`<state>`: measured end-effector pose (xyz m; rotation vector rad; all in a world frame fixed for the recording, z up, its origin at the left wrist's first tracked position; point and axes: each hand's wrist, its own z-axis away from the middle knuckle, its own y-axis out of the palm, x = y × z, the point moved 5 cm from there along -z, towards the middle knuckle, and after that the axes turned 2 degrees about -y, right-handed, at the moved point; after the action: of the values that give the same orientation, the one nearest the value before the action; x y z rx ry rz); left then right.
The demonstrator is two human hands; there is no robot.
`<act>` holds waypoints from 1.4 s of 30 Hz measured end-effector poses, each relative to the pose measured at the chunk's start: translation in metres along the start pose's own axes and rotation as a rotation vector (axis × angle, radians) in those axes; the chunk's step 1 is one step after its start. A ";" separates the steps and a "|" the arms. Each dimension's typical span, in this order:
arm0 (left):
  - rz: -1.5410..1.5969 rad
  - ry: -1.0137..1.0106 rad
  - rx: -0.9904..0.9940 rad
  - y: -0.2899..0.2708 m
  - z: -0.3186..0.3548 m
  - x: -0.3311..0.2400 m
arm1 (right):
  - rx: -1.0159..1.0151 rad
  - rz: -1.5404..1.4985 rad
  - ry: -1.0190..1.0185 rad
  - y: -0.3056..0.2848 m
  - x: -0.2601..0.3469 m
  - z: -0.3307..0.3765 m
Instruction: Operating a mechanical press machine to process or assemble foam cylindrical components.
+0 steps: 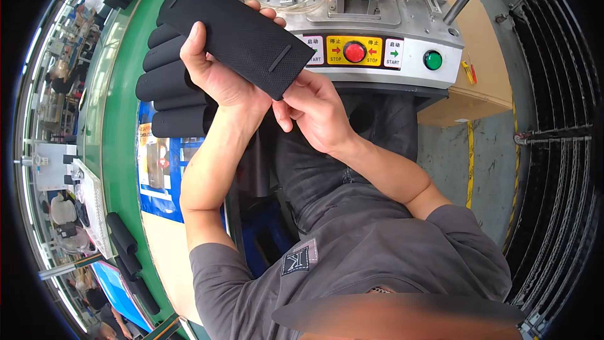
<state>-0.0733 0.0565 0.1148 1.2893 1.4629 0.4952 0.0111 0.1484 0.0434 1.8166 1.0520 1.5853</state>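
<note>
A long black shell with a mesh-like texture and two narrow raised bars is held up in front of the machine, tilted down to the right. My left hand grips it from below, thumb along the near edge and fingertips showing over the far edge. At its lower right end, my right hand has its fingers curled against the corner; the shell partly hides those fingertips. Several similar black shells lie in a row on the green-topped bench to the left.
Straight ahead stands a metal bench machine with a red stop button and a green button. A cardboard box is to its right. Dark racking lines the far right. The green bench runs along the left.
</note>
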 end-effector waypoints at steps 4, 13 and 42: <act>-0.233 -0.025 -0.291 -0.008 0.007 0.001 | -0.006 -0.044 0.138 -0.008 0.000 -0.006; -0.073 -0.132 -0.084 -0.012 -0.012 0.019 | 0.169 -0.665 0.465 -0.003 0.001 -0.004; -0.211 -0.047 -0.457 0.000 0.016 0.009 | -0.062 0.329 -0.046 -0.038 0.047 -0.029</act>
<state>-0.0583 0.0591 0.1055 0.7727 1.3299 0.6112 -0.0248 0.2046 0.0465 2.0524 0.6994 1.7288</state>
